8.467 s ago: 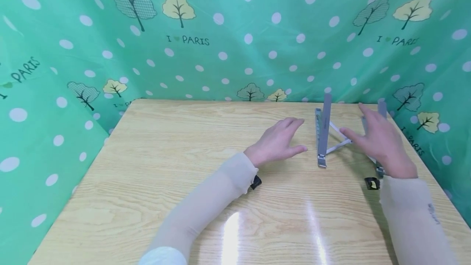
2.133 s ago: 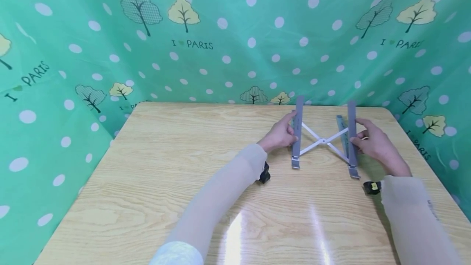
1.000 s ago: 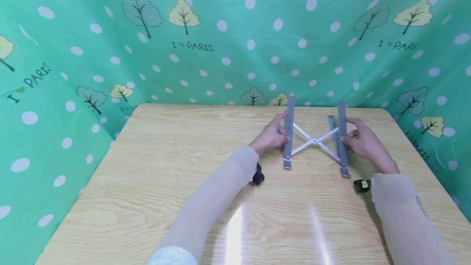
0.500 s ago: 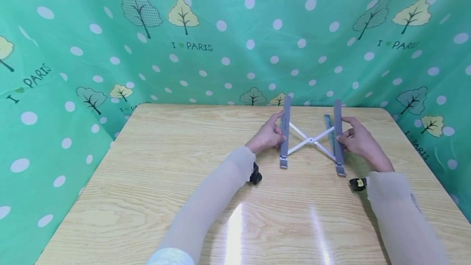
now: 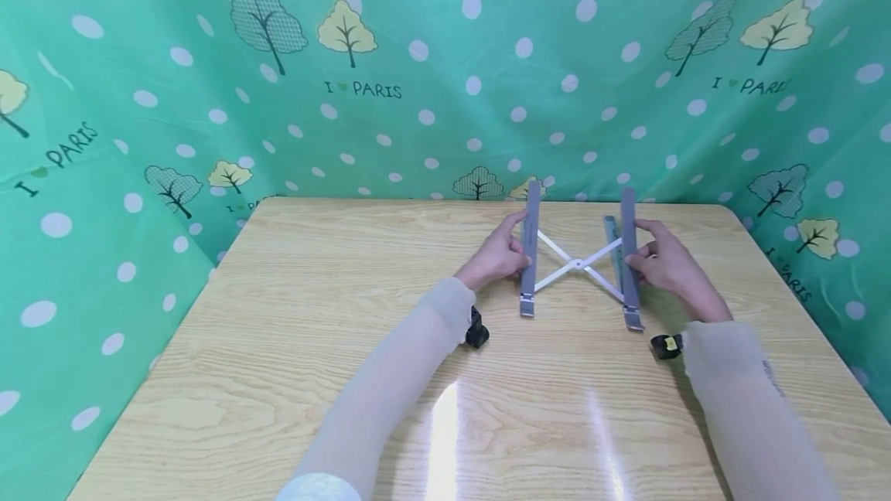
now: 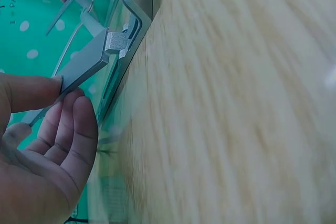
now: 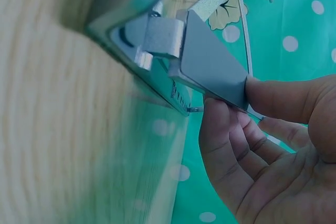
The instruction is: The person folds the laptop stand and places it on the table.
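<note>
A grey folding laptop stand (image 5: 530, 242) is spread on the table, its two long arms joined by a white X-shaped brace (image 5: 577, 264). My left hand (image 5: 496, 257) grips the left arm, with the thumb on top and fingertips beneath, as the left wrist view shows of the metal bar (image 6: 86, 61). My right hand (image 5: 667, 263) pinches the right arm the same way; in the right wrist view the thumb lies on the flat bar (image 7: 210, 61) and the fingers curl under it. Hinged front lips of the stand sit close on the wood.
The wooden table (image 5: 313, 331) stretches left and toward the front. A green dotted curtain (image 5: 445, 60) hangs along its back and both sides. Black wrist cameras (image 5: 476, 329) sit under each cuff.
From open hands near the stand at the right, both hands have come to hold its arms. Over the last two seconds the stand has slid left with both hands.
</note>
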Available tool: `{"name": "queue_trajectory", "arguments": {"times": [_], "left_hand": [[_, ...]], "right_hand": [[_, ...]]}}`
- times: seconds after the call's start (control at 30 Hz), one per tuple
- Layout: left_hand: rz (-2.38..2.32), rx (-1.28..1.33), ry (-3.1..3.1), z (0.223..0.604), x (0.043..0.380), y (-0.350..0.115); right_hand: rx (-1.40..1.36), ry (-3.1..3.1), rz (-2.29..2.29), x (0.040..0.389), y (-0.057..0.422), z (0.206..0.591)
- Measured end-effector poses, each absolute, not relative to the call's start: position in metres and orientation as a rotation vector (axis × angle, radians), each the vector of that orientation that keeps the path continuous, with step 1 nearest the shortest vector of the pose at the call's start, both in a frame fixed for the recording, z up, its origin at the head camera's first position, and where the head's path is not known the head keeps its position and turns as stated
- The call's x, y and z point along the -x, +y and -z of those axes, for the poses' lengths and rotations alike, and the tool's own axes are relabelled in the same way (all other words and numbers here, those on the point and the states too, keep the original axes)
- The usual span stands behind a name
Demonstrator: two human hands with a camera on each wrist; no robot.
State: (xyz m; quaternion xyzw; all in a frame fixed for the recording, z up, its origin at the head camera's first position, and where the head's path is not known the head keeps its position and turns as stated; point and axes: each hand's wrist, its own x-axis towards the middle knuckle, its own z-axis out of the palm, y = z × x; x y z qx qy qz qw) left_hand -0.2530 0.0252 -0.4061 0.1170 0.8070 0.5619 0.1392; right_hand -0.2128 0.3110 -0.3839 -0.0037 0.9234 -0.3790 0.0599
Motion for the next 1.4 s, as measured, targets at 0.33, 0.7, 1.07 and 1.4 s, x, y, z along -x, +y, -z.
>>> {"name": "queue_trajectory", "arguments": {"times": [0.33,0.7,1.07,1.4], "left_hand": [[-1.591,-0.339,2.350,0.406,0.255,0.016],[-1.603,-0.313,2.322,0.403,0.254,0.009],[-1.590,-0.305,2.342,0.400,0.252,0.000],[-1.571,-0.324,2.404,0.398,0.254,0.001]], "right_hand": [[0.027,2.784,1.166,0.214,0.303,0.382],[0.016,2.768,1.175,0.215,0.295,0.381],[0.008,2.740,1.196,0.218,0.288,0.381],[0.090,2.774,1.182,0.221,0.299,0.381]]}}
